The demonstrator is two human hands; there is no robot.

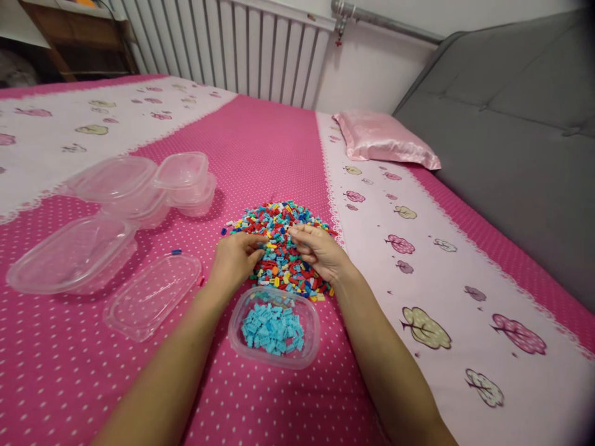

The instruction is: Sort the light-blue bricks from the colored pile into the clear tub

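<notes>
A mixed pile of small toy building bricks (283,272) in red, blue, yellow, teal and white lies on the bedspread. My left hand (235,257) is at the pile's left side, its thumb and fingers curled toward each other; anything between them is too small to make out. Over the right side of the pile, my right hand (320,251) has its thumb and fingertips pinched, and what they hold cannot be told. Just below both hands stands a clear plastic box (235,337) without a lid. Light blue bricks (272,328) are heaped inside it.
A clear lid (153,297) lies left of my forearm, with a dark blue brick (176,252) at its far edge. Several lidded clear containers (74,254) stand farther left. A pink pillow (385,139) rests near the grey headboard (502,136); a radiator (232,49) is behind.
</notes>
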